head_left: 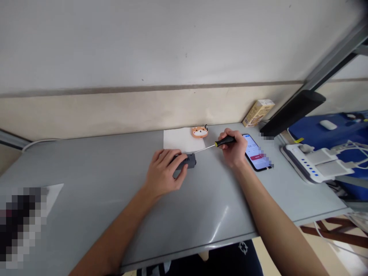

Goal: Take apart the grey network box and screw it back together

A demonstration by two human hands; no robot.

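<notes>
My left hand (pixel 165 170) is closed over a small dark grey box-shaped device (pixel 189 161) with vent slots, holding it down on the grey table. My right hand (pixel 233 147) grips a screwdriver (pixel 222 142) by its black and yellow handle. The thin metal shaft points left, and its tip meets or nearly meets the device's right upper edge; contact is too small to tell. Part of the device is hidden under my left fingers. Just behind it lies a white sheet of paper (pixel 178 140), with an orange dog-face case (pixel 199 132) on its right corner.
A lit phone (pixel 257 153) lies right of my right hand. Further right are a white power strip (pixel 304 165) with plugs and cables, a small carton (pixel 258 113) and a black cylinder (pixel 293 113). A wall (pixel 129 111) closes the table's (pixel 100 168) back edge.
</notes>
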